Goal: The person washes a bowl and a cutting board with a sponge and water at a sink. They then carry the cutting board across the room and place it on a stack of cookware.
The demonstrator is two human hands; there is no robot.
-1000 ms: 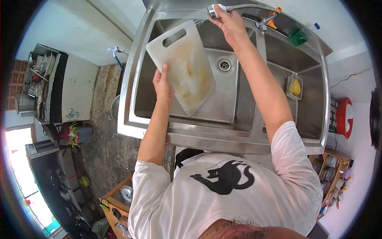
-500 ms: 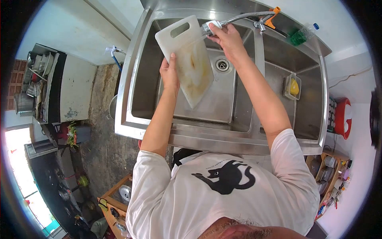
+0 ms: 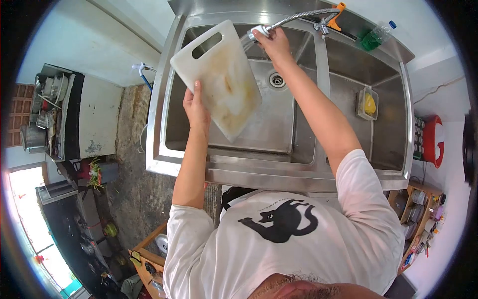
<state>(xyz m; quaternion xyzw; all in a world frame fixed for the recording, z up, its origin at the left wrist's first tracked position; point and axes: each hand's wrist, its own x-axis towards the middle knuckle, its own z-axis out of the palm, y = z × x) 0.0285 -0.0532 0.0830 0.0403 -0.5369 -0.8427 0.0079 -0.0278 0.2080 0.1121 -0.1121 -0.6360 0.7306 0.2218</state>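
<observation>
A white cutting board (image 3: 224, 82) with brownish stains and a handle slot is tilted over the left basin of the steel sink (image 3: 229, 177). My left hand (image 3: 197, 108) grips its left edge, thumb on the near face and the other fingers behind. In my right hand (image 3: 276, 49) is the faucet head (image 3: 259, 33), at the end of a flexible metal hose (image 3: 303, 16). Water comes out of it toward the board's upper right edge. The drain (image 3: 277, 80) shows in the basin to the right of the board.
In the right basin sits a clear plastic container (image 3: 367, 103) with a yellow sponge (image 3: 370, 103). A bottle of green liquid (image 3: 377, 37) and an orange-handled tool (image 3: 337, 15) are at the sink's back ledge. A red basket (image 3: 434, 141) is at the right.
The cutting board has shifted left and turned to face me more. My right hand has moved slightly left with the faucet head, which now points at the board's edge.
</observation>
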